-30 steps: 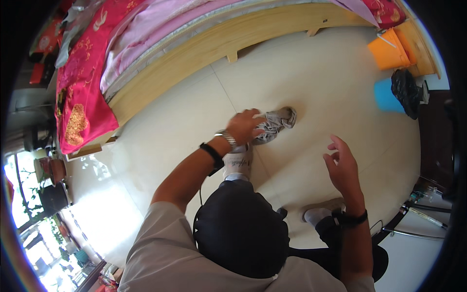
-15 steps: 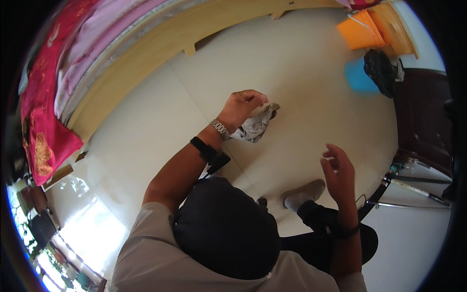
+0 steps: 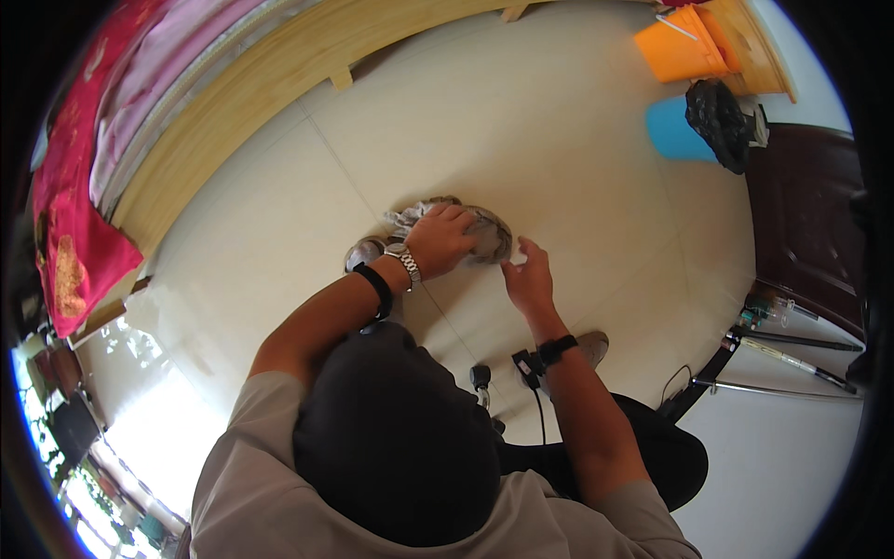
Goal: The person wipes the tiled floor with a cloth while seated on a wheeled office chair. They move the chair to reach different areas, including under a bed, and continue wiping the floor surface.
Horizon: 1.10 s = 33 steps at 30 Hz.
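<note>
A crumpled grey-and-brown patterned cloth (image 3: 489, 235) is spread out ahead of me, low over the pale tiled floor. Across its near part lies my left hand (image 3: 440, 242), fingers curled onto the fabric; a metal watch and a black band circle that wrist. The fingertips are partly lost against the cloth. At the cloth's right edge is my right hand (image 3: 530, 277), thumb and fingers apart and nothing between them. Whether it touches the edge I cannot tell. A black strap with a small device sits on the right wrist.
A wooden bed frame (image 3: 233, 140) with pink and red bedding curves along the left and far side. At the far right stand an orange bucket (image 3: 680, 51), a blue bin (image 3: 678, 129) and a black plastic bag (image 3: 719, 121). My shoe (image 3: 592, 348) rests on the floor (image 3: 596, 186).
My left hand has moved down onto the cloth, which now looks more spread out. My right hand has come left and forward to the cloth's edge.
</note>
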Motion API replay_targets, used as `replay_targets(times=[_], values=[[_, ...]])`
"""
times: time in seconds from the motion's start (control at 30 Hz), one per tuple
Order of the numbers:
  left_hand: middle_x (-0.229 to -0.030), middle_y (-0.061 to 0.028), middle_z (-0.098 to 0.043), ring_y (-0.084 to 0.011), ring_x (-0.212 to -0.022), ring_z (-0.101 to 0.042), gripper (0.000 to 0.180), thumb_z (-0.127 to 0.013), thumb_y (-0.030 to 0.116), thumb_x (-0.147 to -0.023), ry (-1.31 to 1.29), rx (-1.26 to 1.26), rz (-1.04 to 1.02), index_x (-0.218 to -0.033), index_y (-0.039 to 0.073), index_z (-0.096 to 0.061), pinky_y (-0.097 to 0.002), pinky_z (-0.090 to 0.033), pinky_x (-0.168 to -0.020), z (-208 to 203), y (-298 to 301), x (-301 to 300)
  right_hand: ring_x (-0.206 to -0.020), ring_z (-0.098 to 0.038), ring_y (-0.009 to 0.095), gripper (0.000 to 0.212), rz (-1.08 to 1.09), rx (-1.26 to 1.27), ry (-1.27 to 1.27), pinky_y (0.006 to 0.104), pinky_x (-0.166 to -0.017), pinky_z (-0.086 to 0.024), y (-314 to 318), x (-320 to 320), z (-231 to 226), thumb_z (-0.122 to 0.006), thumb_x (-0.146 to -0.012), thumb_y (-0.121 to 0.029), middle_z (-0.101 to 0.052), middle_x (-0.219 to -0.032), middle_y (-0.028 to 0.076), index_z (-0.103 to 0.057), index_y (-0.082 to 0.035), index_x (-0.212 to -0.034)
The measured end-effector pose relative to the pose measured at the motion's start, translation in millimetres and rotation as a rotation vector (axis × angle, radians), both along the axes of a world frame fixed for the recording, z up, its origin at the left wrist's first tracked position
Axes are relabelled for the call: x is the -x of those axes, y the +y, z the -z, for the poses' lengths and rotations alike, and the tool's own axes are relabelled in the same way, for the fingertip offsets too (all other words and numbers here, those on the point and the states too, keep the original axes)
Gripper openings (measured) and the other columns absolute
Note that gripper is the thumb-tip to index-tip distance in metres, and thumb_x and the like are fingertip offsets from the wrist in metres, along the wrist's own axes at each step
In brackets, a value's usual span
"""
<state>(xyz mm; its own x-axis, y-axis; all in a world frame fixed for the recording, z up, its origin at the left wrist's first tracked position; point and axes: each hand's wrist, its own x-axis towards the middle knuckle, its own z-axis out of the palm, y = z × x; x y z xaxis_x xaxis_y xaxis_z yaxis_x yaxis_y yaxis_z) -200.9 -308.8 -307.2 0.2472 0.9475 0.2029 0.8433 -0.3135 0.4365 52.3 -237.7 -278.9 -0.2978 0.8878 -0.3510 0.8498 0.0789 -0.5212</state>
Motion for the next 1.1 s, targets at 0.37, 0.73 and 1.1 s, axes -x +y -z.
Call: replay_targets(times=[0.37,0.73,1.1], values=[[-0.103,-0.0047,-0.081,-0.0209,-0.095,-0.077,0.033,-0.078,0.038,-0.114,-1.198,0.247,0.201,-0.118,0.005,-0.081,-0.0384,-0.062,-0.086,-140,9,-7,-0.097,-0.074,0.011,0.029,0.092,0.602,0.615,0.0326,-0.087,-0.061,38,22,-164,-0.071,-0.118,-0.031,-0.081,-0.108,0.002,-0.079,-0.004,-0.125],[-0.081,0.0016,-0.069,-0.0075,-0.071,-0.062,0.048,-0.067,0.044,-0.121,-1.525,0.229,-0.771,-0.100,0.003,-0.078,-0.0269,-0.054,-0.066,-135,15,26,-0.086,-0.061,0.004,0.028,0.016,0.043,0.381,0.0253,-0.079,-0.051,85,-17,-285,-0.078,-0.115,-0.024,-0.071,-0.093,-0.005,-0.081,0.003,-0.109],[-0.095,-0.0031,-0.080,-0.0113,-0.089,-0.072,0.054,-0.067,0.053,-0.119,-1.371,0.524,-0.548,-0.112,0.002,-0.084,-0.0308,-0.061,-0.080,-125,15,41,-0.100,-0.082,0.022,0.034,0.390,0.332,0.794,0.0368,-0.087,-0.066,98,8,-288,-0.070,-0.119,-0.028,-0.084,-0.116,0.014,-0.080,0.004,-0.127]])
